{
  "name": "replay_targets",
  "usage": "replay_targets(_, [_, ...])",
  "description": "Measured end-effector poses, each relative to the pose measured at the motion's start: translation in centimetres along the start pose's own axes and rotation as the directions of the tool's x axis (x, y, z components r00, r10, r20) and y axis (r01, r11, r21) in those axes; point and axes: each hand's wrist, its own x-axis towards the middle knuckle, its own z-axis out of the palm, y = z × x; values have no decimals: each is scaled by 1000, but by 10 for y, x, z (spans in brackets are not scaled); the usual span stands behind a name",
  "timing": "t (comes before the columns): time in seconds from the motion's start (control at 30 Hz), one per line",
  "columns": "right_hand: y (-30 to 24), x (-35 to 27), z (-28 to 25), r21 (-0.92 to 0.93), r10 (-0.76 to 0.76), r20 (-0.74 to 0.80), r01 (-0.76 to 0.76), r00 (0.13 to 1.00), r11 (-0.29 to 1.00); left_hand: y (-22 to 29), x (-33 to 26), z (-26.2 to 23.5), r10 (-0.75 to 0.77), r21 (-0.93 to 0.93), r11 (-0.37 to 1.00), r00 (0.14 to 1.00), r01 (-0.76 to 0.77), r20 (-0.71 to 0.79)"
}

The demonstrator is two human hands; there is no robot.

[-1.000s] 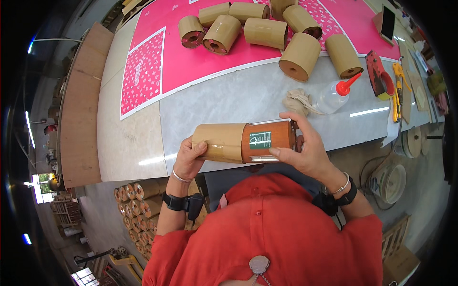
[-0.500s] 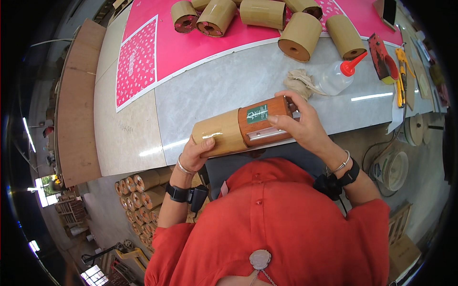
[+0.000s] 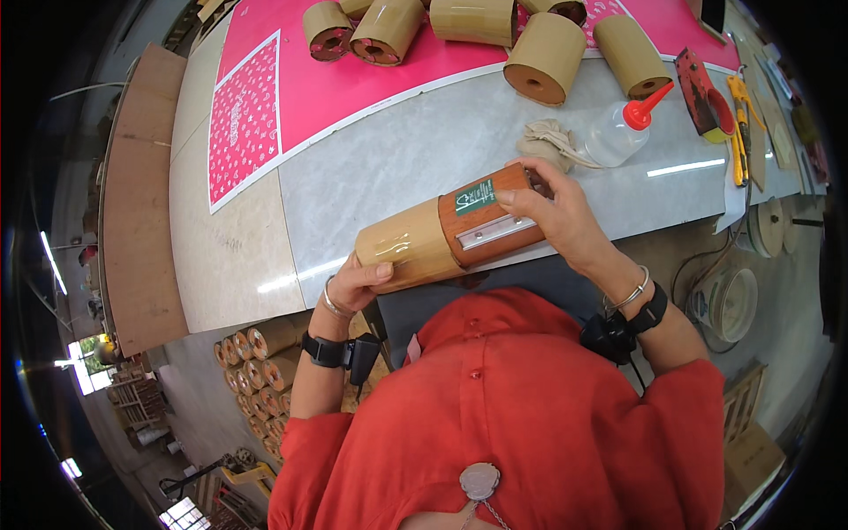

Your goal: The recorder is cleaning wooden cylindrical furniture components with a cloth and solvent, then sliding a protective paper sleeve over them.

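In front of my body, over the table's near edge, I hold two cylinders end to end. The left one is a tan, glossy-wrapped cylinder (image 3: 405, 243); my left hand (image 3: 355, 281) grips its outer end, thumb on top. The right one is a reddish-brown cylinder (image 3: 452, 231) with a green label and a pale metal strip along its side. My right hand (image 3: 561, 216) wraps round its far end, thumb on the upper side. The two cylinders meet; whether one sits partly inside the other cannot be told. Fingers underneath are hidden.
Several tan cylinders (image 3: 543, 57) lie and stand on pink printed sheets (image 3: 353, 84) at the table's back. Right of centre are a crumpled cloth (image 3: 546, 141), a red-capped squeeze bottle (image 3: 614, 137), a red tape dispenser (image 3: 702, 97) and a yellow cutter (image 3: 740, 115). More cylinders (image 3: 265, 375) are stacked below left.
The reddish-brown cylinder has rolled a little, so its metal strip faces further up and shows more. Both hands keep their grip. The whole view has shifted slightly.
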Motion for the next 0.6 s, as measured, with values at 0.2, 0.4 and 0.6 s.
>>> replay_targets(0.2, [4, -2, -2, 18, 29, -37, -28, 999, 999, 0, 1, 0, -6, 2, 1000, 1000, 6, -12])
replay_targets(0.4, [-2, -3, 7, 175, 76, -56, -65, 996, 982, -1, 14, 7, 81, -182, 979, 996, -86, -35])
replay_targets(0.6, [0, -5, 4, -161, -127, 28, 130, 992, 978, 2, 12, 7, 203, -112, 972, 978, -208, -48])
